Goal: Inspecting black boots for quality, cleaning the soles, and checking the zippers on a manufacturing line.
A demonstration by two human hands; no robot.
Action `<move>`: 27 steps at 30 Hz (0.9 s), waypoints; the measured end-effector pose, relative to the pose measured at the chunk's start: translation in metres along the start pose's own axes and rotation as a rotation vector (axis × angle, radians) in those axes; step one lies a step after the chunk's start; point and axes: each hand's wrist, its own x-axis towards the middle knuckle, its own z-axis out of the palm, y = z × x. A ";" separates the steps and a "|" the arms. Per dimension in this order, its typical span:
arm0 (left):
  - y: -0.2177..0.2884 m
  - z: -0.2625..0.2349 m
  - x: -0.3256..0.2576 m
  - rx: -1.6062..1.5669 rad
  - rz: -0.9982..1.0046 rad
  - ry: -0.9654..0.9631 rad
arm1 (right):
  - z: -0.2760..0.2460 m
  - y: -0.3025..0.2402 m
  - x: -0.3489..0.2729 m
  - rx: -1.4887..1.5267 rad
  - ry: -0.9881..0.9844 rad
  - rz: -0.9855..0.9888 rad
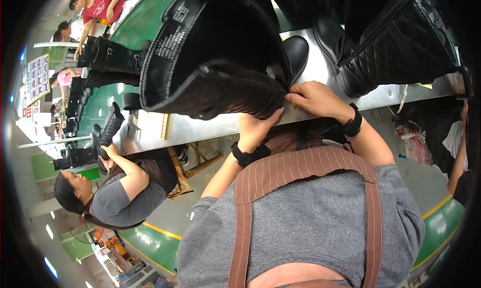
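tall black boot (215,52), shaft gaping open

Only one view is showing, from a wide fisheye camera riding on the person's head and looking steeply down over their grey shirt and striped apron straps. It is sitting very near the tall black boot (215,62), which is filling the upper middle of the frame. The metal table (320,72) is running just behind the boot, bending toward the rim. Further boots are lining up to the boot's left, much farther off.
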 end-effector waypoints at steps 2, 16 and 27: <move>0.001 0.006 -0.001 0.046 0.032 0.059 | 0.001 0.002 0.005 0.412 -0.257 0.159; 0.010 0.006 0.003 -0.040 0.042 0.138 | -0.106 -0.145 -0.010 0.920 -0.177 -0.316; 0.042 -0.026 0.012 0.296 0.454 0.290 | -0.102 -0.133 0.011 0.713 -0.111 -0.325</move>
